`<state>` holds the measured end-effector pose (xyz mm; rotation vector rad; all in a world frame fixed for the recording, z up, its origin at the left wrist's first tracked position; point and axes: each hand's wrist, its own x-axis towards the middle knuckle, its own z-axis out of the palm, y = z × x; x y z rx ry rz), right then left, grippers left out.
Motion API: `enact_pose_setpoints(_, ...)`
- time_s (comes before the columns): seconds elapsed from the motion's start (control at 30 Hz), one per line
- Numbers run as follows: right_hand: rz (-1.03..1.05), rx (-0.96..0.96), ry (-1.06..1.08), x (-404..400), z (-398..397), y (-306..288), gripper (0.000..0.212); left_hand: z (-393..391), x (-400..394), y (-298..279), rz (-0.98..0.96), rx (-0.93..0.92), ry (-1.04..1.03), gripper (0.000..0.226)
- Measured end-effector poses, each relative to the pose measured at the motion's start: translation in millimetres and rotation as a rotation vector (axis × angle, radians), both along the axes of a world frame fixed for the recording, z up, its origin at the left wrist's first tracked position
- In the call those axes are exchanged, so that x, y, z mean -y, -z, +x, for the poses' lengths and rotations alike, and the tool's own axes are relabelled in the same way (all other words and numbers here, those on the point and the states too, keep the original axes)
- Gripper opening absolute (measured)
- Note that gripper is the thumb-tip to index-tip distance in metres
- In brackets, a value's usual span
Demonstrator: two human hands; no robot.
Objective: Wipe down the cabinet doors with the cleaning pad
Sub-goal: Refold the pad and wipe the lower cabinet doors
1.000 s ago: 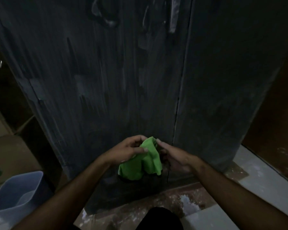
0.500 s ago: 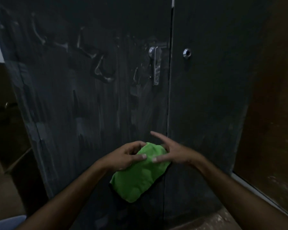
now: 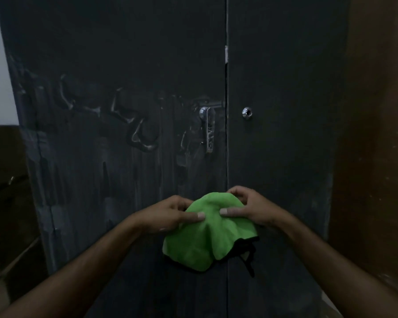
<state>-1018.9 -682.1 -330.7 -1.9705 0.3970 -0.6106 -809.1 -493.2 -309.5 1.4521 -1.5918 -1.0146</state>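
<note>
Apparently mid-task: left cabinet door (image 3: 115,157) shows wet streaks and smears around handle (image 3: 209,129); right cabinet door (image 3: 283,157) looks dry, likely still to wipe. Cleaning pad (image 3: 207,239): bright green, soft, bunched, dark edging and strap dangling at lower right; held near, low centre, in front of door seam. Left hand (image 3: 170,214) and right hand (image 3: 251,210) both pinch its top edge, thumbs on near face.

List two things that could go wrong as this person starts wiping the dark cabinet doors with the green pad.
1. The pad's loose black strap dangles near the metal handle and could snag there.
2. Both hands, left hand and right hand, only pinch the green pad by its top edge, so it may slip or wipe unevenly over the streaked left door.
</note>
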Motion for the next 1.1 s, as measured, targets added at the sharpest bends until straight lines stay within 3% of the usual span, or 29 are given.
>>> enact_pose_setpoints(0.13, 0.114, -0.006, 0.204, -5, -5, 35, 0.073, -13, 14, -3, -0.137, -0.027, -0.155, 0.044)
enact_pose_setpoints(0.23, 0.188, -0.041, 0.293, -17, -5, 55, 0.056, -19, 23, -7, -0.145, -0.074, -0.176, 0.068)
enact_pose_setpoints(0.33, 0.142, 0.010, 0.342, -27, -7, 57, 0.050, -21, 27, -9, -0.183, -0.080, -0.193, 0.064)
enact_pose_setpoints(0.4, 0.137, -0.012, 0.292, -31, -12, 53, 0.063, -22, 28, -11, -0.230, -0.077, -0.249, 0.059)
enact_pose_setpoints(0.53, 0.490, -0.160, -0.020, -33, -12, 48, 0.065, -24, 29, -13, -0.288, -0.088, -0.286, 0.062)
enact_pose_setpoints(0.63, 0.600, 0.155, -0.105, -34, 1, 45, 0.053, -25, 30, -12, -0.292, -0.103, -0.261, 0.066)
enact_pose_setpoints(0.73, 0.614, 0.489, 0.035, -33, 11, 35, 0.062, -20, 30, -11, -0.286, -0.118, -0.229, 0.068)
enact_pose_setpoints(0.87, 0.406, 0.432, 0.104, -26, 11, 21, 0.071, -10, 25, -13, -0.308, 0.057, -0.286, 0.075)
enact_pose_setpoints(0.97, -0.014, 0.194, 0.223, -22, 3, 3, 0.073, -8, 22, -18, -0.456, 0.434, -0.447, 0.053)
enact_pose_setpoints(1.07, -0.511, -0.058, 0.360, -18, -1, -16, 0.043, -13, 23, -27, -0.570, 0.756, -0.488, 0.012)
enact_pose_setpoints(1.1, -0.592, -0.103, 0.390, -17, -5, -24, 0.029, -15, 25, -32, -0.569, 0.798, -0.483, 0.011)
